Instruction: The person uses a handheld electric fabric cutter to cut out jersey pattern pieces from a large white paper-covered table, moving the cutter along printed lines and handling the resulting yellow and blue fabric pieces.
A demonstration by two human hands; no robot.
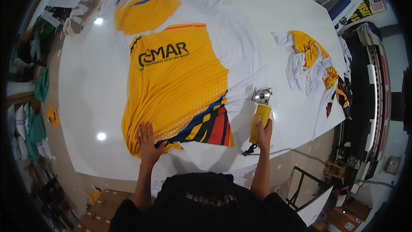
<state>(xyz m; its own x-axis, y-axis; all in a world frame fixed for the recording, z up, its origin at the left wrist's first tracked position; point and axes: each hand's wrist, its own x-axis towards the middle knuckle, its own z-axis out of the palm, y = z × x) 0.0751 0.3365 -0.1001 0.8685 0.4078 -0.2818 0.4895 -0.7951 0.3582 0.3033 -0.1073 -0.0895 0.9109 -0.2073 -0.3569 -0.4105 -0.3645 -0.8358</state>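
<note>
A yellow printed fabric panel (180,83) with black lettering and a blue, black and red striped corner lies on the table, wrinkled toward its lower left. On that lower left part my left hand (149,146) rests with its fingers spread. My right hand (265,134) is wrapped around the yellow body of an electric rotary cutter (260,116). The cutter's round metal blade points away from me, to the right of the panel and apart from its striped edge. White fabric (242,56) spreads out beside and under the panel.
A smaller yellow piece (148,10) lies beyond the panel. A heap of white and yellow scraps (307,58) sits on the right of the white table (92,103). The cutter's cord (296,151) trails off to the right. Cardboard boxes (103,210) stand below the near left edge.
</note>
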